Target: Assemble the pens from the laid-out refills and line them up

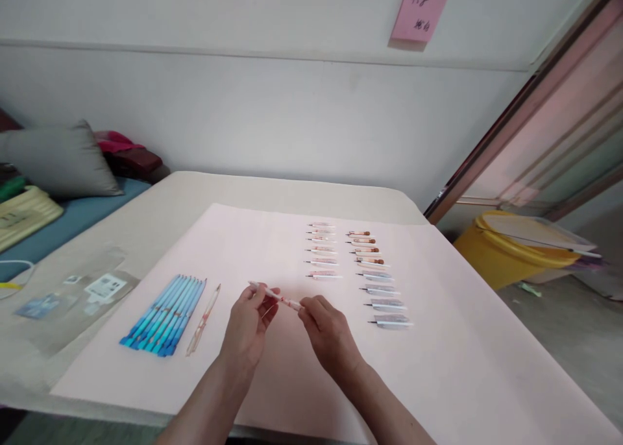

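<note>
We hold a slim pen (pixel 281 298) crosswise, our left hand (pixel 247 325) pinching near its left end, our right hand (pixel 328 331) pinching its right end.

Far beyond the left hand (pixel 248 331) a white wall (pixel 272 108) is running across, with a pink note (pixel 421 7) hanging on it high above the right hand (pixel 331 335). Well left of the left hand a grey cushion (pixel 58 159) is lying on a blue mattress (pixel 73 218). Well right of the right hand a yellow bin (pixel 506 253) is standing on the grey floor (pixel 574 341) near a brown door frame (pixel 516 108).
</note>
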Motion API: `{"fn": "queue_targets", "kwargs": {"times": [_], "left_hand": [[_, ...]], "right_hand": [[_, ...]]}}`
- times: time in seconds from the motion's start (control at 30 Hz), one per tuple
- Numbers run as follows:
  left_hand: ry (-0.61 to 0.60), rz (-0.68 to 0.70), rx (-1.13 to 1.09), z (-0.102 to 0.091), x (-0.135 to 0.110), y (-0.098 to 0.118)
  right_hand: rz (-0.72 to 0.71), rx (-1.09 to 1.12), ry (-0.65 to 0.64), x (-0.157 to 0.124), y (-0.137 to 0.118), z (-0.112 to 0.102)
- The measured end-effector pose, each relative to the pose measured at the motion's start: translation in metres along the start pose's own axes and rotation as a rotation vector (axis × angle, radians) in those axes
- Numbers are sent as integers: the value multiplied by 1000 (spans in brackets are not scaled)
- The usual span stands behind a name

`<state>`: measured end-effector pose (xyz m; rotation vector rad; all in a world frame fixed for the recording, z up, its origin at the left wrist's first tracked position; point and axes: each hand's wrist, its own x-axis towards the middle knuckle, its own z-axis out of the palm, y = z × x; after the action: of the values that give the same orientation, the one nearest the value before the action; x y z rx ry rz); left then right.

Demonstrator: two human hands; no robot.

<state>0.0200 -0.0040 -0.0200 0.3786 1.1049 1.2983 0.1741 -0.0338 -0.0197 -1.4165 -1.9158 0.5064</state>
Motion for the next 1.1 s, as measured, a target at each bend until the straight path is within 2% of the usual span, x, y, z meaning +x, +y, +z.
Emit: {"fn": "queue_targets", "kwargs": {"times": [0.33, 0.5, 0.57, 0.67, 0.83, 0.93, 1.1], "left_hand": [[-19, 8, 12, 1, -2, 3], [-48, 41, 57, 3, -2, 1], [-54, 64, 79, 3, -2, 2], [-73, 97, 126, 4, -3, 4], [-70, 126, 181, 6, -7, 5], [-92, 122, 196, 8, -9, 5], [-84, 155, 247, 8, -9, 7]], "right_hand": [[182, 247, 31, 3, -1, 5], [404, 441, -94, 3, 0, 9], [436, 477, -126, 2, -1, 11], [366, 415, -89, -1, -2, 14], [202, 167, -41, -4, -4, 17], [190, 82, -47, -4, -4, 18], [189, 101, -56, -1, -7, 15]]}}
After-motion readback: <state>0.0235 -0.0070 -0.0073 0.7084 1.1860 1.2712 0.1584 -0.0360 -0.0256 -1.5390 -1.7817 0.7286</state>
